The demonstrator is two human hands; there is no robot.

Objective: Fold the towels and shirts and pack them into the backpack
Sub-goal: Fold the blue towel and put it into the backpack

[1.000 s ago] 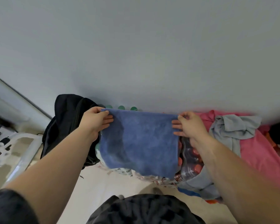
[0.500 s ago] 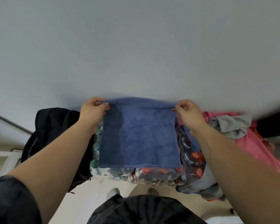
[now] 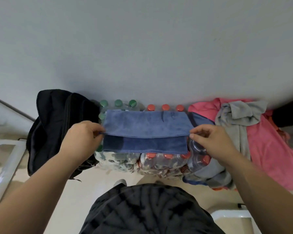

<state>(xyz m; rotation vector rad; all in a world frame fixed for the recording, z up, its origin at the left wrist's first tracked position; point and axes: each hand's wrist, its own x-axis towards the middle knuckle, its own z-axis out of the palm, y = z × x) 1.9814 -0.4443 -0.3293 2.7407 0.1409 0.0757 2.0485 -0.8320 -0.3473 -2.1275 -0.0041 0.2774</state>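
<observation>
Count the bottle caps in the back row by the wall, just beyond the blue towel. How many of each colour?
Green caps: 3
Orange caps: 3
Total: 6

Beyond the fingers [image 3: 194,136], a plain pale grey wall [image 3: 142,48] fills the upper view, softly and evenly lit. Below them lies a cream floor [image 3: 85,188]. Far to their left stands a white plastic piece of furniture [image 3: 5,157]. Another white piece [image 3: 230,215] shows low to their right.
</observation>
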